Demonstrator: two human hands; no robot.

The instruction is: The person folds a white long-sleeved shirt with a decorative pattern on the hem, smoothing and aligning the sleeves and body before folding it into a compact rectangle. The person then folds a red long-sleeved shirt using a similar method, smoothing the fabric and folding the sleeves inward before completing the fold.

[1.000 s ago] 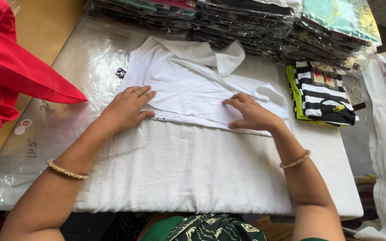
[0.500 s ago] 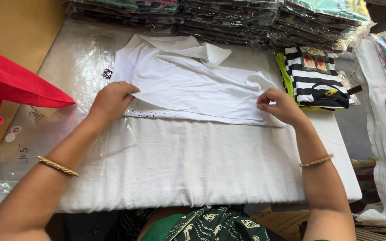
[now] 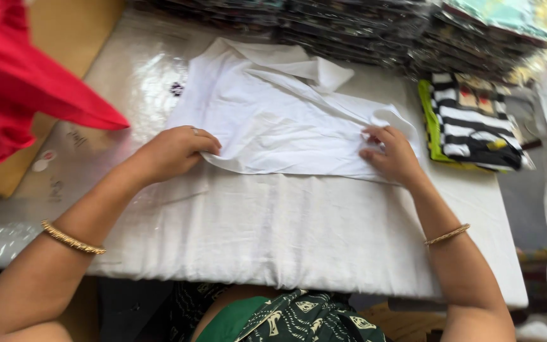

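Observation:
A white collared shirt (image 3: 286, 120) lies on the white cloth-covered table (image 3: 299, 234), its collar toward the far side. My left hand (image 3: 175, 152) grips the shirt's near left edge with the fingers curled under the fabric. At the near right edge, my right hand (image 3: 390, 155) pinches a fold of the same shirt. Both wrists wear thin gold bangles.
A striped black-and-white folded garment (image 3: 470, 123) on a green one lies to the right. Stacks of bagged garments (image 3: 375, 28) line the far edge. A red cloth (image 3: 20, 88) hangs at the left. Clear plastic film (image 3: 121, 82) covers the table's left part.
The shirt's lower part has been folded up toward the collar; both hands moved away from me with the hem. The view tilted and came closer.

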